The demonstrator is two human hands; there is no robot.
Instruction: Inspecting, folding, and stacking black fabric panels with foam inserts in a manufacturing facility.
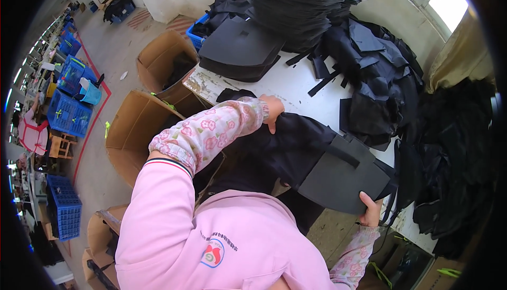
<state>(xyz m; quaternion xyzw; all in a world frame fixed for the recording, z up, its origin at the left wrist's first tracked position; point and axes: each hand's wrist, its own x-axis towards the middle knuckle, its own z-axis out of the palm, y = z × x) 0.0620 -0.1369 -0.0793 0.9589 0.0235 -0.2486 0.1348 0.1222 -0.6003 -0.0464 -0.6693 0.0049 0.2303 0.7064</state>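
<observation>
In front of me a length of soft black fabric [288,142] stretches between my hands, over the near edge of the white table. At its right end lies a stiff dark grey panel [338,176] with rounded corners and a black strip across it. My left hand [272,111] grips the far left edge of the fabric, thumb pointing down. With the thumb on top, my right hand [371,209] pinches the panel's near right corner; its other fingers are mostly hidden beneath. Both forearms wear pink floral sleeves.
A tall stack of dark panels [296,10] and a lower pile [240,47] stand on the table [303,89]. Black pieces [377,73] heap at right, near hanging black goods [454,152]. Cardboard boxes [129,137] flank my left; blue crates [68,113] stand beyond, near another person [33,131].
</observation>
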